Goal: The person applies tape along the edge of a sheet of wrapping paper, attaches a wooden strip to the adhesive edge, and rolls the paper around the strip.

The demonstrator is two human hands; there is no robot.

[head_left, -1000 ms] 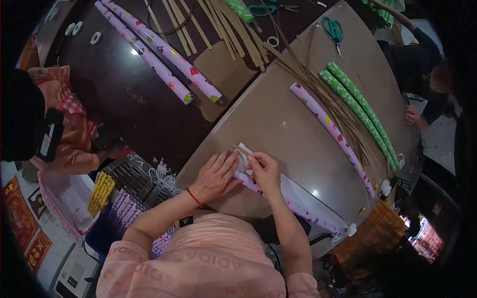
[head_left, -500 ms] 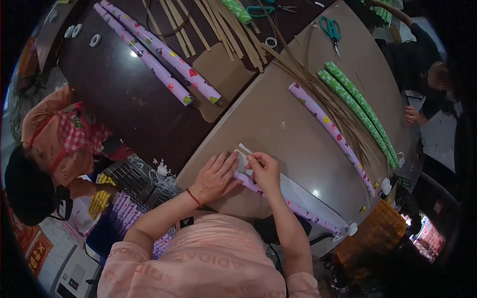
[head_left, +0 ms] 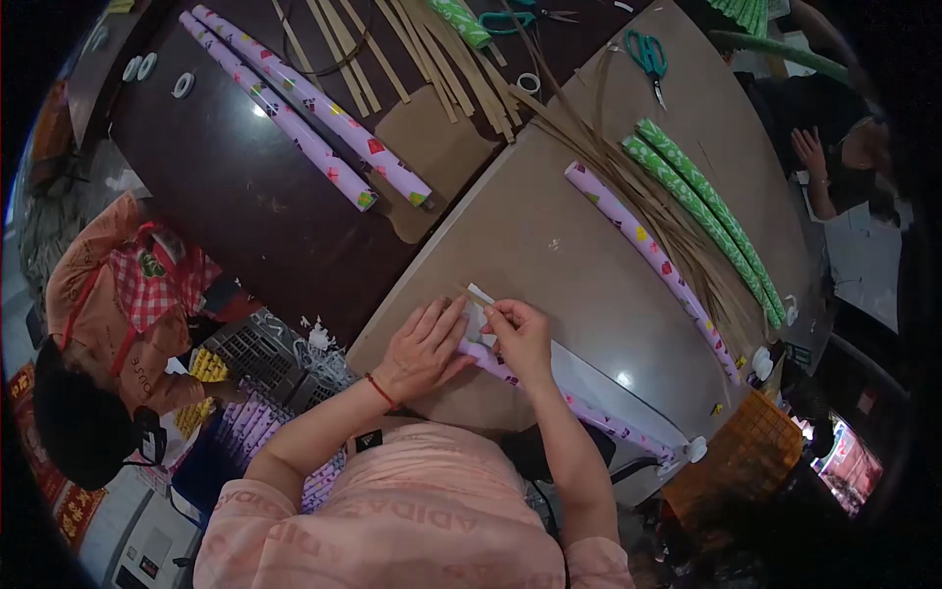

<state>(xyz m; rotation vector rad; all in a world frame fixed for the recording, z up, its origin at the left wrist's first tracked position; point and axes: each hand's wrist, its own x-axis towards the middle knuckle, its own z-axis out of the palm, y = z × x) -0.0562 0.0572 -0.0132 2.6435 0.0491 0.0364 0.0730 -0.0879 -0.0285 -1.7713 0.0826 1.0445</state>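
A sheet of pink patterned paper, partly rolled into a tube (head_left: 608, 423), lies along the near edge of the table, its white underside (head_left: 599, 385) facing up. My left hand (head_left: 424, 344) rests flat on the upper end of this tube, fingers stretched out. Close beside it, my right hand (head_left: 518, 336) pinches a narrow white strip (head_left: 479, 294) at the paper's edge between thumb and fingertips. Whether the strip is tape or backing I cannot tell.
Finished-looking pink rolls (head_left: 324, 108) and green rolls (head_left: 702, 201) lie on the tables. Tan strips (head_left: 677, 231), teal scissors (head_left: 647, 61) and tape rolls (head_left: 183, 85) are spread about. One person (head_left: 128, 285) sits at left, another (head_left: 834, 147) at right.
My hands stay nearly in place over the paper. The person at left has leaned lower, and the person at right has raised a hand.
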